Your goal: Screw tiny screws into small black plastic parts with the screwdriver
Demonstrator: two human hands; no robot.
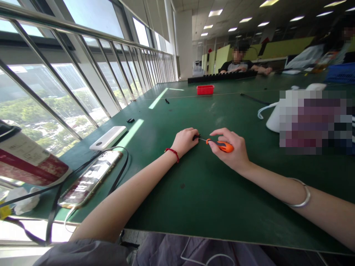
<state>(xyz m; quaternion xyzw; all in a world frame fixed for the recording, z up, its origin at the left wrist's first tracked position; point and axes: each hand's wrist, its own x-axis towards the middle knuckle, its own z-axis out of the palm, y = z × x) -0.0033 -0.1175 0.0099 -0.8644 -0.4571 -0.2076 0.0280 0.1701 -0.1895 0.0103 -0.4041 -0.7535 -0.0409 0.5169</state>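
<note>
My right hand (233,147) grips a screwdriver (225,147) with an orange and black handle. The thin metal shaft points left, its tip meeting a small black part (196,137). That part is pinched in the fingers of my left hand (186,141), low over the green table (177,199). Most of the black part is hidden by the fingers, so its kind cannot be made out. A red cord bracelet circles my left wrist and a silver bangle my right forearm.
Left of my arm lie a phone (91,179) with a cable, a white power bank (108,137), a black strap and a large cup (30,155). A red bin (205,89) stands farther back. A white object (274,118) is at right. People sit across the table.
</note>
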